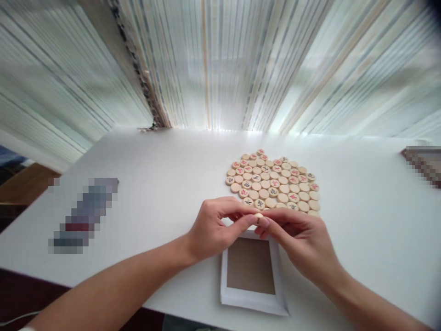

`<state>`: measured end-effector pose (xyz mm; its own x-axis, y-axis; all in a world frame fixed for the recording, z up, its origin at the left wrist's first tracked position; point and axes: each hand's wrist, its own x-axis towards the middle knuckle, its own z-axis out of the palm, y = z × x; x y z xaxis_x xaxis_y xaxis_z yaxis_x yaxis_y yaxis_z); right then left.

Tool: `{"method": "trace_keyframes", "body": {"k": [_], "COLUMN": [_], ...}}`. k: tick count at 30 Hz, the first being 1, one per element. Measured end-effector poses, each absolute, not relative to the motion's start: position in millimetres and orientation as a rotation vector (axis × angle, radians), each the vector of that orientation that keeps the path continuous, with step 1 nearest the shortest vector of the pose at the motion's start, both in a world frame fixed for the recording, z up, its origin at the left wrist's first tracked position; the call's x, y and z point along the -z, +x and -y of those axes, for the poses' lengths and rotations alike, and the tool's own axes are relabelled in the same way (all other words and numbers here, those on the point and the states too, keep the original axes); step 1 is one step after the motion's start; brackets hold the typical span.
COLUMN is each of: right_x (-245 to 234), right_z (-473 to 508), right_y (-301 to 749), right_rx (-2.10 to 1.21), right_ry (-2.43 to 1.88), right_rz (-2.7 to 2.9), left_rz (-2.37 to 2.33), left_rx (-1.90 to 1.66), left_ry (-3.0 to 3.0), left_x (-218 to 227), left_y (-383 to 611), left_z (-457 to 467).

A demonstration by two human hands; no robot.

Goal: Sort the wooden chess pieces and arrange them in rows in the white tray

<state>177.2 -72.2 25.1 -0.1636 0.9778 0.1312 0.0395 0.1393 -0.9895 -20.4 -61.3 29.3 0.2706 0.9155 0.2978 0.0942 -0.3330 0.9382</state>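
Observation:
My left hand [220, 225] and my right hand [296, 234] meet above the near edge of a cluster of chess pieces. Between their fingertips they pinch one round wooden Chinese chess piece [258, 218], held on edge. Its face is not readable from here. Just beyond lie the other Chinese chess pieces [264, 176], flat and packed side by side; some show red or black characters, others are blank side up. Beneath and in front of my hands sits an open shallow white box [224, 280] with a brown bottom; its far rim is partly covered by my hands.
All this rests on a white table [165, 184]. A blurred-out dark object [86, 211] lies at the left, and another blurred object [425, 165] at the far right edge. A striped sheer curtain [223, 69] hangs along the table's back edge.

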Motion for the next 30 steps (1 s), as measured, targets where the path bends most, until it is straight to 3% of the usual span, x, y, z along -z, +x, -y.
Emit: {"method": "trace_keyframes", "body": {"k": [19, 30], "right_x": [-22.4, -27.4], "right_z": [72.0, 69.0], "right_y": [176.8, 174.8], "right_rx": [-1.366, -1.564], "right_ry": [-1.018, -0.924], "right_rz": [1.32, 1.166], "left_rz": [-0.92, -0.818], "left_rx": [-1.102, -1.008], "left_ry": [1.732, 1.227], "left_x": [-30.2, -29.0], "left_y": [-19.5, -14.9], "left_z": [60.8, 64.7]}}
